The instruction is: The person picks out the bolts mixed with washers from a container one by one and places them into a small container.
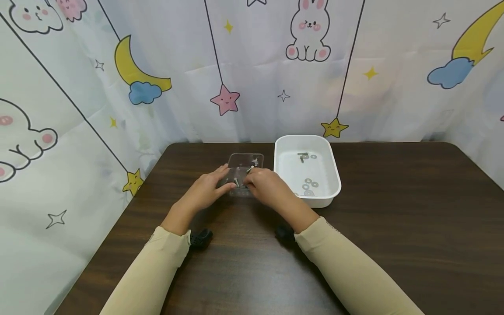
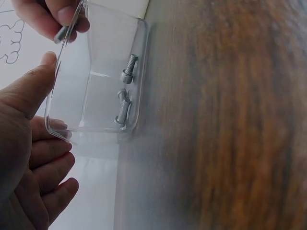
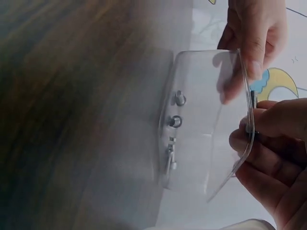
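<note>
A clear plastic box [image 1: 241, 161] stands on the table in front of me, with several hex-socket bolts [image 2: 128, 71] lying on its bottom. My left hand [image 1: 203, 191] is at the box's left side, fingers extended, thumb close to the rim. Between the thumb and fingers of my right hand [image 1: 268, 187] is a bolt [image 1: 250, 169], pinched at the box's rim. The right wrist view shows this dark metal bolt [image 3: 253, 98] upright beside the rim, its lower part covered by fingertips.
Right of the box is a white plastic tray [image 1: 286, 159] holding several flat washers [image 1: 309, 192] and a few bolts [image 1: 302, 158]. The dark wooden table [image 1: 397, 210] backs onto a patterned curtain [image 1: 260, 65]. Black wrist devices [image 1: 201, 239] hang below both sleeves.
</note>
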{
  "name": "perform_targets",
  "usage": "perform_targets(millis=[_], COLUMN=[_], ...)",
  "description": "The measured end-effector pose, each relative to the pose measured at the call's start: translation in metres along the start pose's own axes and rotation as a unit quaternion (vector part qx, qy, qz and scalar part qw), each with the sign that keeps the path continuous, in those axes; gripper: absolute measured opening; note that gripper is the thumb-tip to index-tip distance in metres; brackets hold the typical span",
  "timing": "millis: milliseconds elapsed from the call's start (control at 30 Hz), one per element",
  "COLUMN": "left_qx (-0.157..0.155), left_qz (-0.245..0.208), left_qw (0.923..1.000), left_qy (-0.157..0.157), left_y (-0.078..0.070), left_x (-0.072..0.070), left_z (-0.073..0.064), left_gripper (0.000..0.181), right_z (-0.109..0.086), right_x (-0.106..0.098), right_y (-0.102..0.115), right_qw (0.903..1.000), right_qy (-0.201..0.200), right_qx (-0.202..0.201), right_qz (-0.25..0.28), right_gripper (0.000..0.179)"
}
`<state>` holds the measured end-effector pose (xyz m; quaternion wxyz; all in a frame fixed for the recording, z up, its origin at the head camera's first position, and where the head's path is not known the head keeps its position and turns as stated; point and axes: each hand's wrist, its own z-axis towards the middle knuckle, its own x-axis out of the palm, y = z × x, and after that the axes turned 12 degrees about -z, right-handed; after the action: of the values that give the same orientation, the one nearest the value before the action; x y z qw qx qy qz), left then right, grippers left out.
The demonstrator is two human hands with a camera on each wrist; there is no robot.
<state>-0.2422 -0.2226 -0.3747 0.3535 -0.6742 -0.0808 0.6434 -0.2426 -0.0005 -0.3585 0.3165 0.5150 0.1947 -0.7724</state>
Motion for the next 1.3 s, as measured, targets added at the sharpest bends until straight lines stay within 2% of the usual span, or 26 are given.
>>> perform_targets(millis=[333, 833, 1300], left_qx=[-0.005, -0.006, -0.006], left_qz=[-0.002, -0.008, -0.007], left_qw=[1.0000, 0.9999, 1.0000], left_qy=[0.000, 0.002, -0.001], left_y=[0.0000, -0.0010, -0.0012], left_x=[-0.0007, -0.0004, -0.0003], left_z=[0.0021, 0.0014, 0.0010], left_gripper=[0.071, 0.071, 0.069], right_z=[-0.0009, -0.0014, -0.0021], right_x=[-0.0009, -0.0021, -0.0001], right_y=[0.0019, 0.0035, 0.0035], right_qw=[0.9999, 0.9987, 0.9985], right_qy=[0.004, 0.049, 0.045], right_qx=[-0.005, 0.001, -0.012], right_qz=[-0.011, -0.017, -0.027], right_gripper=[0.014, 0.017, 0.018])
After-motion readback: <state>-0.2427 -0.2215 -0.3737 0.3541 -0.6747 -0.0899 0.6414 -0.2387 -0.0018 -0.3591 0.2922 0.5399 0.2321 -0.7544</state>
